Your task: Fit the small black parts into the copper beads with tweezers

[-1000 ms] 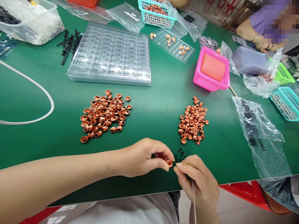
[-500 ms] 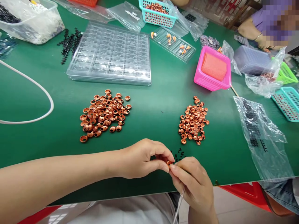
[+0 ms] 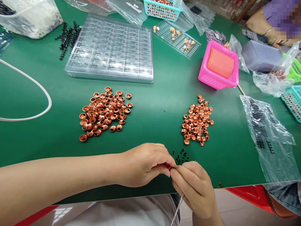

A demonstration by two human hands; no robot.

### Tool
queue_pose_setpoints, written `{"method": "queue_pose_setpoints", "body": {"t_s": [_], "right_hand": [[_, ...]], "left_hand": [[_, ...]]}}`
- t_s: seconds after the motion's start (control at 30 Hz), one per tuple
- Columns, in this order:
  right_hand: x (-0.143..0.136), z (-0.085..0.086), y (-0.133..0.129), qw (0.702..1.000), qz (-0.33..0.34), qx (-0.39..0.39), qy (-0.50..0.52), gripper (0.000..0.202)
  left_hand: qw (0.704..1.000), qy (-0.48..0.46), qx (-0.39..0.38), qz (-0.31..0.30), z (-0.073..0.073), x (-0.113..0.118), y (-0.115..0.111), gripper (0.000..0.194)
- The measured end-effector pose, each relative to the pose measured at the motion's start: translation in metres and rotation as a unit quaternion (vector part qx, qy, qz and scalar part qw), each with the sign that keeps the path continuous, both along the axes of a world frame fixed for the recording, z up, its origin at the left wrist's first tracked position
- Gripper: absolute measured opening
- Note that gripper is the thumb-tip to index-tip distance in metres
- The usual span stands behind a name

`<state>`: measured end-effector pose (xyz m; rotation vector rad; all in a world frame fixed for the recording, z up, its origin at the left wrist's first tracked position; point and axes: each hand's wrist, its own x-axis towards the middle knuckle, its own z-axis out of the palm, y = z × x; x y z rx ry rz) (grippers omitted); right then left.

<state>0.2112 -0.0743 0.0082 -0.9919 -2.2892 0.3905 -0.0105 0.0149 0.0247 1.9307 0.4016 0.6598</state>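
My left hand [image 3: 145,164] is closed in a pinch on a small copper-coloured ring-like cap [image 3: 170,167], mostly hidden by fingertips. Pressed up against the same spot are the fingertips of my right hand [image 3: 194,188], also closed. A thin pale rod [image 3: 178,207] comes out below the right hand's fingers; its upper end is hidden in the hand. Small black bits [image 3: 181,156] lie scattered just beyond the fingertips. Ahead on the green table [image 3: 152,125] are a pile of larger copper-coloured rings [image 3: 105,111] at left and a pile of smaller ones [image 3: 197,121] at right.
Stacked clear compartment trays [image 3: 110,50] stand behind the left pile. A pink basket [image 3: 216,82] with an orange cloth is at back right, near a plastic bag [image 3: 270,147] of black parts. A white cable [image 3: 35,116] curves in at left. A co-worker's arm [image 3: 261,23] shows far right.
The fingers have closed in further over the copper-coloured cap, so less of it shows. My left hand sits slightly lower, and the view has shifted a little.
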Motion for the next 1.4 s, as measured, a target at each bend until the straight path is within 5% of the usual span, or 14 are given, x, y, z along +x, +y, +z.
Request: {"method": "queue_pose_setpoints", "body": {"t_s": [0.73, 1.4], "right_hand": [[0.004, -0.005, -0.002, 0.997, 0.042, -0.061, -0.003, 0.039], [-0.006, 0.000, 0.007, 0.999, 0.040, -0.016, -0.016, 0.027]], "left_hand": [[1.000, 0.009, 0.007, 0.017, 0.002, 0.001, -0.006, 0.012], [0.999, 0.028, 0.029, 0.010, -0.002, 0.000, -0.008, 0.011]]}}
